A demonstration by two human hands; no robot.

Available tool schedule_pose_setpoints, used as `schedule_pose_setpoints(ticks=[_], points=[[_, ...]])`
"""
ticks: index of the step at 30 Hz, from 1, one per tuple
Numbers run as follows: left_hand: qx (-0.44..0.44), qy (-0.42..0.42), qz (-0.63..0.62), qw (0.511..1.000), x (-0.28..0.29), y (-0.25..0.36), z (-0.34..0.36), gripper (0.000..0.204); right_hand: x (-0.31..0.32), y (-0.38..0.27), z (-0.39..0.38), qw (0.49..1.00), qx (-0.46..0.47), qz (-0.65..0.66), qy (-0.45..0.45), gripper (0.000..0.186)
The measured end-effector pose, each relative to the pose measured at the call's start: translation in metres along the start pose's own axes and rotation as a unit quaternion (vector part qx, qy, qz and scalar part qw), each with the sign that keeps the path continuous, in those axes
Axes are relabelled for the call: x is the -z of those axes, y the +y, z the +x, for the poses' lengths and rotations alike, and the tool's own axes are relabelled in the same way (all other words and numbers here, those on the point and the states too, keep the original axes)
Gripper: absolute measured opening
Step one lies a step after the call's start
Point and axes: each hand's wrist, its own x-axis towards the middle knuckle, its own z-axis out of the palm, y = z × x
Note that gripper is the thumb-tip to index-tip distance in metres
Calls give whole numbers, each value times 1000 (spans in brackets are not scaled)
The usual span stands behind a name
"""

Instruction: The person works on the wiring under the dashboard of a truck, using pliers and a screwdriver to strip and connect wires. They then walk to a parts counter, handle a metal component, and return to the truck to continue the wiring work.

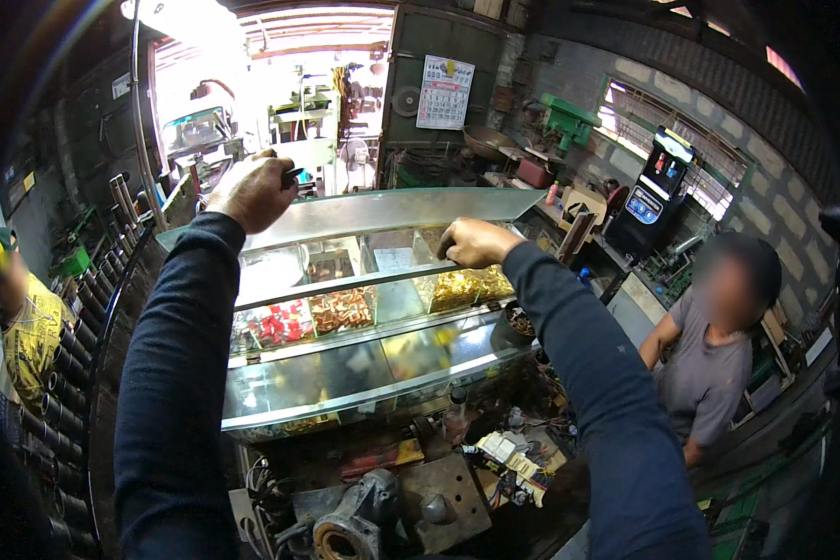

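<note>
A glass display case [299, 406] stands before me, with a frosted glass panel [345, 219] slanting along its far side. My left hand [255, 189] is raised above the panel's left part, fingers closed around a small dark stick-like object [294, 175]. My right hand [479, 245] is over the case's right part, fingers curled down by the end of a dark rail [345, 282]; what they grip, if anything, is hidden. Below it lie gold-coloured pieces [467, 287]. Other compartments hold copper-coloured pieces [343, 308] and red-and-white pieces [280, 322].
A grey metal housing [369, 509], a steel plate [443, 499] and scattered scraps [513, 462] lie nearest me. At right stands a person in a grey shirt [709, 383]; at left, one in yellow [33, 327]. Dark cylinders [65, 392] line the left side.
</note>
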Motion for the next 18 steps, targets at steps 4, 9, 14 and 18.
schedule_pose_setpoints(ticks=[4,9,14,18], points=[[-35,19,0,999,-7,-7,9,28,5,4,32,990,-62,-26,-125,26],[-34,40,-55,997,-9,-10,4,26,-6,14,71,938,4,-196,-287,44],[-23,10,-40,999,-6,-9,4,30,-30,24,95,943,-87,-37,-320,46],[-30,20,-32,999,-6,-8,6,29,-24,20,80,972,-61,-148,-175,38]])
